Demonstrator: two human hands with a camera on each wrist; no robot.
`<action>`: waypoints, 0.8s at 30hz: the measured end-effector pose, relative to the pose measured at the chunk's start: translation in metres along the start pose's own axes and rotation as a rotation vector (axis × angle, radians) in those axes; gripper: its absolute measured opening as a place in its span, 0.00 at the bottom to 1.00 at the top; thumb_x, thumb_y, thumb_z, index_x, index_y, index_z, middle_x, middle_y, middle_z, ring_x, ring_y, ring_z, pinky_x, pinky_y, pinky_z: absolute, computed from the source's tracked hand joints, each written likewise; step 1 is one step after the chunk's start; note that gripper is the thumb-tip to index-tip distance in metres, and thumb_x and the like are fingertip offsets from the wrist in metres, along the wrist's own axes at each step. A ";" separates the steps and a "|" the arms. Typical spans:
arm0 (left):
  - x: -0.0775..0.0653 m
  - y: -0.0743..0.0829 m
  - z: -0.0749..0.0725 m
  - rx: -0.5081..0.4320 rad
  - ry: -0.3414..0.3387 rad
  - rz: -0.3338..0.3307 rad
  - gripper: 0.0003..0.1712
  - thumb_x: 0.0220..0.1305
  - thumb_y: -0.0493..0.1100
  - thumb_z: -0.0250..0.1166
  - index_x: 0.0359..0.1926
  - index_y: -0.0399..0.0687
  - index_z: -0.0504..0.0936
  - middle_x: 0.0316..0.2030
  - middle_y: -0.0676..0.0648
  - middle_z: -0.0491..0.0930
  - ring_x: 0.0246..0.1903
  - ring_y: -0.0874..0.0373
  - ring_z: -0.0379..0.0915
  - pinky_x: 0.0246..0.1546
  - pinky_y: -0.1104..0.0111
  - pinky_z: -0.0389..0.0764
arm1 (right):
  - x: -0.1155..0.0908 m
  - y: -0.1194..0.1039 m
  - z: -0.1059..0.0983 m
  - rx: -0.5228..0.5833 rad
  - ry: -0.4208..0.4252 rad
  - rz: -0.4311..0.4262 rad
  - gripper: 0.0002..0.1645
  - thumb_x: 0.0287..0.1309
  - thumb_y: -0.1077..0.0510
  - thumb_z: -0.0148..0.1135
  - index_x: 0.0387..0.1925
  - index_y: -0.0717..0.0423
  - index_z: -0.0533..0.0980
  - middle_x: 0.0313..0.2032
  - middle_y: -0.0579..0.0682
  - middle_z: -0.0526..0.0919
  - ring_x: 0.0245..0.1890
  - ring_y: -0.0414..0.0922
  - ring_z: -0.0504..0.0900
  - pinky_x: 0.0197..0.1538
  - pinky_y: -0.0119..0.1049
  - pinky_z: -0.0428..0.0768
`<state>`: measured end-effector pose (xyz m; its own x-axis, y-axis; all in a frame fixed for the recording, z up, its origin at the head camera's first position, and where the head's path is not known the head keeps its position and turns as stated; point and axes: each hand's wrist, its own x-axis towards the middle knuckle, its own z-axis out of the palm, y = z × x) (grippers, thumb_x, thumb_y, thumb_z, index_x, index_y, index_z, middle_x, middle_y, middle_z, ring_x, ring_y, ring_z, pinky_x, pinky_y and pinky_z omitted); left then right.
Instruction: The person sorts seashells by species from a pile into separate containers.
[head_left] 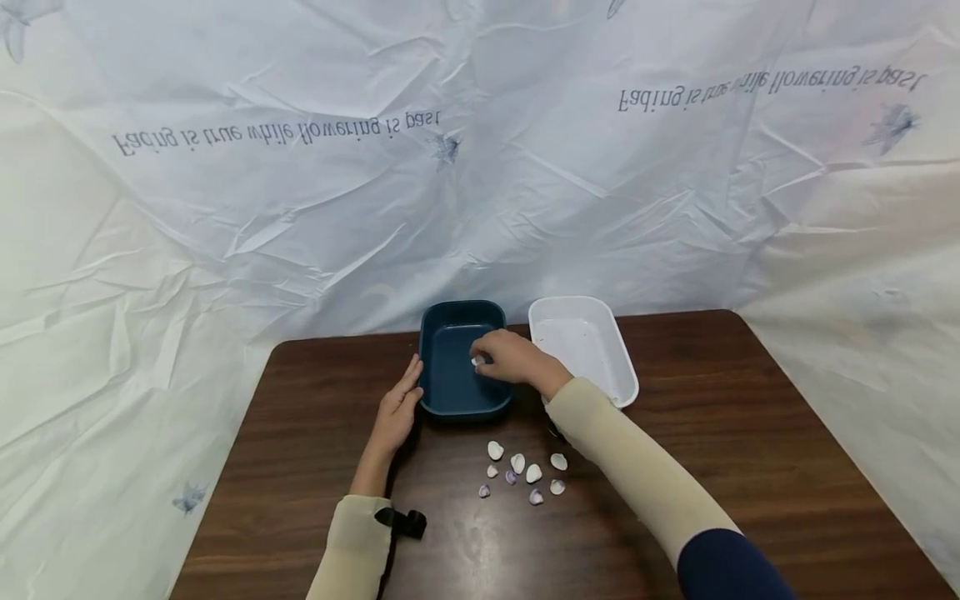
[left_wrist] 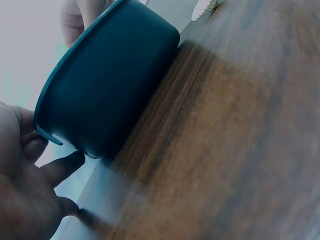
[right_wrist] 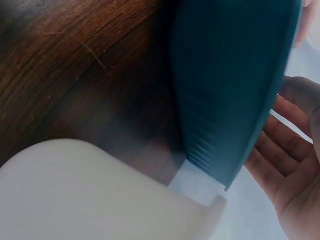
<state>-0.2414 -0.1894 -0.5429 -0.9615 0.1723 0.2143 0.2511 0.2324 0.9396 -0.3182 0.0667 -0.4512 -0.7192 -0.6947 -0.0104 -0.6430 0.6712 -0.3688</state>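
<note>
Over the inside of a dark teal tray [head_left: 453, 371], my right hand [head_left: 516, 360] pinches a small white seashell [head_left: 477, 361] between thumb and fingers. Outstretched fingers of my left hand [head_left: 397, 410] touch the tray's left outer side. The left wrist view shows that hand [left_wrist: 27, 175] close against the tray's wall [left_wrist: 112, 80]. In the right wrist view my right hand [right_wrist: 292, 165] is beyond the tray's rim, and the shell is hidden there. Several white and purplish seashells [head_left: 533, 473] lie scattered on the table in front of the tray.
A white tray [head_left: 581, 346] stands right of the teal one, partly behind my right forearm. Both trays sit near the back edge of the brown wooden table [head_left: 315, 442]. Behind it hangs a wrinkled white printed sheet [head_left: 360, 208].
</note>
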 end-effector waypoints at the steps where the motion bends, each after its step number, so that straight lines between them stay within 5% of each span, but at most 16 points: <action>1: 0.000 0.000 0.000 0.000 -0.002 0.001 0.29 0.84 0.34 0.48 0.80 0.34 0.59 0.83 0.40 0.49 0.82 0.48 0.43 0.77 0.48 0.52 | 0.002 0.000 0.001 -0.010 -0.007 0.003 0.17 0.73 0.57 0.67 0.58 0.58 0.84 0.54 0.53 0.86 0.52 0.49 0.84 0.57 0.46 0.82; 9: -0.001 -0.003 0.000 -0.005 -0.015 0.019 0.29 0.84 0.34 0.48 0.81 0.34 0.57 0.83 0.39 0.48 0.82 0.48 0.42 0.76 0.50 0.53 | 0.015 0.003 0.010 -0.074 -0.050 0.049 0.16 0.74 0.55 0.66 0.58 0.56 0.84 0.53 0.52 0.87 0.51 0.47 0.85 0.55 0.44 0.83; 16: -0.003 -0.006 0.001 -0.003 -0.012 0.013 0.29 0.85 0.34 0.48 0.81 0.34 0.58 0.83 0.39 0.49 0.82 0.48 0.43 0.74 0.69 0.54 | 0.020 0.004 0.017 -0.083 -0.061 0.078 0.15 0.74 0.55 0.66 0.57 0.55 0.84 0.51 0.51 0.87 0.48 0.46 0.85 0.53 0.44 0.84; 24: -0.002 -0.004 0.000 -0.003 -0.008 0.023 0.29 0.85 0.36 0.49 0.80 0.34 0.59 0.83 0.40 0.49 0.82 0.47 0.43 0.73 0.74 0.54 | 0.024 0.006 0.020 -0.107 -0.063 0.079 0.13 0.75 0.56 0.64 0.55 0.54 0.85 0.49 0.50 0.87 0.43 0.45 0.83 0.50 0.42 0.83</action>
<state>-0.2408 -0.1907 -0.5466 -0.9543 0.1856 0.2341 0.2732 0.2250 0.9353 -0.3343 0.0489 -0.4725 -0.7526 -0.6515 -0.0952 -0.6122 0.7456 -0.2632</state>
